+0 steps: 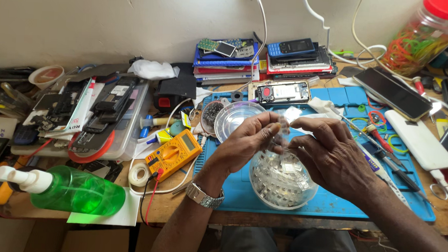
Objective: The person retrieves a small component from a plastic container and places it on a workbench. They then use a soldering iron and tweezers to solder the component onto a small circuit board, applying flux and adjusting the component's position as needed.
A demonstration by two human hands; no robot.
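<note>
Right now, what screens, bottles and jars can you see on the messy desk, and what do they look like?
Multimeter: left of the left hand, yellow-orange box, grey screen.
Spray bottle: lying at the front left, clear green, white nozzle.
Jar: back right corner, clear, red lid, full of coloured rubber bands.
Smartphone: right back, flat, dark blank screen.
Keypad phone: atop the back stack, blue, dark screen.

Flat rubber work mat (332, 198): sky blue; clear round plastic bowl (282, 181) on it holds silvery-white bits. Boxy handheld multimeter (174, 154): orange-yellow, with red and black leads; plastic pump bottle (77, 190): translucent green, white nozzle. Tall plastic jar (428, 34): red lid, multicoloured rubber bands inside.
</note>
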